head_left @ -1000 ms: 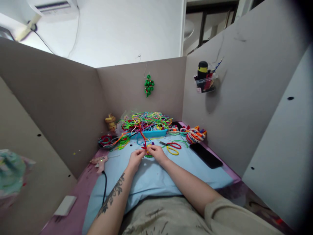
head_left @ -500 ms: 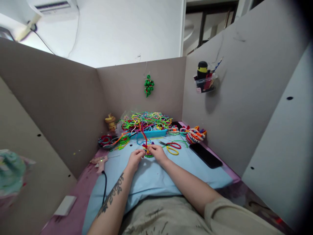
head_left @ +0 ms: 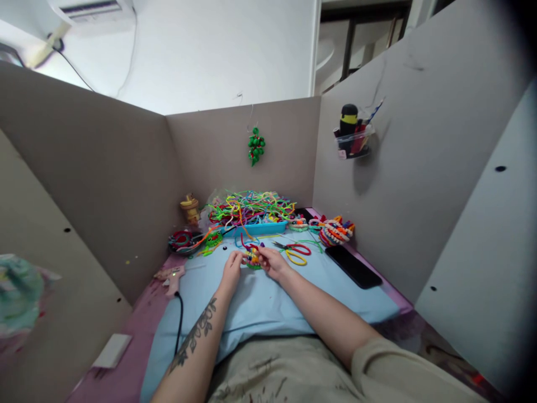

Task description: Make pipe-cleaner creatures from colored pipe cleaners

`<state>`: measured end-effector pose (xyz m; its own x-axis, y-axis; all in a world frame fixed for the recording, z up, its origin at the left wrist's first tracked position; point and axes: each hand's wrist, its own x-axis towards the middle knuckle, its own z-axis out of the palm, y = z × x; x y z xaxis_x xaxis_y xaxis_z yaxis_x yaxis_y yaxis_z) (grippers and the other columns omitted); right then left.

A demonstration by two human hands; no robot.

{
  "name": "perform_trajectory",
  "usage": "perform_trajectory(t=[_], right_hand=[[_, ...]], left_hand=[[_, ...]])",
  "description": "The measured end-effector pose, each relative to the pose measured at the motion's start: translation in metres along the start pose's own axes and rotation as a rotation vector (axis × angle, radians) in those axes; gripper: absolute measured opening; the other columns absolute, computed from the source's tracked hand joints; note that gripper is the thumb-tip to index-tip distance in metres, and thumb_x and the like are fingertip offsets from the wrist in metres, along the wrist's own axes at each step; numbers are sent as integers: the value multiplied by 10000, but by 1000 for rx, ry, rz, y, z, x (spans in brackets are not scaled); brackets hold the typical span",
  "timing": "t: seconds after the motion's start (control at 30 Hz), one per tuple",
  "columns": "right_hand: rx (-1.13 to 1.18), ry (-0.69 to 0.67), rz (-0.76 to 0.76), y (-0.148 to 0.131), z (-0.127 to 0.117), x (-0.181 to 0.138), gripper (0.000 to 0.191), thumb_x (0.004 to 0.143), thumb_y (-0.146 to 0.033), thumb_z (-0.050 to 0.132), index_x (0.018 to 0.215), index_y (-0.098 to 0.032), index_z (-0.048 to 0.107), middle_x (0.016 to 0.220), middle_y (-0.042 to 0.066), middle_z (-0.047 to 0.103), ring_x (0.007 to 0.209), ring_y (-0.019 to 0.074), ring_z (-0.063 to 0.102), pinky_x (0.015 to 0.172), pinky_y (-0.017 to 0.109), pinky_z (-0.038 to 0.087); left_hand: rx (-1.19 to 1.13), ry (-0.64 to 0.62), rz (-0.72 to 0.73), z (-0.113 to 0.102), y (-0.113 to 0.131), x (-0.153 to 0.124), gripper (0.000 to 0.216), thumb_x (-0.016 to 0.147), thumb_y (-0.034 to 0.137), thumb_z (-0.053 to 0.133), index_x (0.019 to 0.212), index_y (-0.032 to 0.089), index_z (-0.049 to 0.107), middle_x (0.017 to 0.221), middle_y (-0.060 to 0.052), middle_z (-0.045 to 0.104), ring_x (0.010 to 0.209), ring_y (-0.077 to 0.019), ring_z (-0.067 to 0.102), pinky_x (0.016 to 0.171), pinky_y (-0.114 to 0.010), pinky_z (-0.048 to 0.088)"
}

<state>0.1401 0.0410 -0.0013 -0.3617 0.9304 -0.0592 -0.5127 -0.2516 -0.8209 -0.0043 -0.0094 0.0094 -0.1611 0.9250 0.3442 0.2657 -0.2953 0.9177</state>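
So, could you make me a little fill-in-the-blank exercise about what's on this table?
1. The scissors have one red handle loop and one ____ loop.
2. Between the left hand and right hand, the small colourful piece has a ____ lower edge.
3. The heap of strands sits in a ____ tray.
4. The glue gun is ____.

Missing words: yellow; green; blue; pink.

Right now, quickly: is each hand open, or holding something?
Left hand: closed, holding the small multicoloured piece at its left.
Right hand: closed at that piece's right side; finer detail too small to see.
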Motion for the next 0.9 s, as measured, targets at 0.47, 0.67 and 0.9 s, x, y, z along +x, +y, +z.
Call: perform_trajectory(t=[0.47, 0.67, 0.9], right_hand=[[-274, -253, 79, 1, 2, -8, 301, 656, -396, 663, 587, -132, 535, 406, -65, 426, 324, 26, 310, 312, 155, 158], [-387, -374, 56, -9, 2, -15, 414, 703, -536, 604, 689, -124, 558, 466, -34, 513, 330, 42, 388, 308, 141, 231], [-561, -886, 587, -33, -6, -44, 669, 716, -718, 396, 949, -114, 563, 672, 103, 658, 513, 168, 610, 448, 223, 421]], left_hand=[[389, -35, 422, 1, 2, -9, 179, 836, 288, 466, 859, 191, 615, 849, -48, 646, 824, -175, 578, 769, -301, 437], [327, 0, 340, 0, 9, -12, 232, 855, 304, 419, 753, 178, 584, 722, -25, 609, 705, -149, 552, 673, -259, 423], [113, 134, 147, -5, 3, -4, 268, 832, 366, 434, 896, 172, 609, 793, -43, 638, 724, -161, 579, 670, -266, 453]])
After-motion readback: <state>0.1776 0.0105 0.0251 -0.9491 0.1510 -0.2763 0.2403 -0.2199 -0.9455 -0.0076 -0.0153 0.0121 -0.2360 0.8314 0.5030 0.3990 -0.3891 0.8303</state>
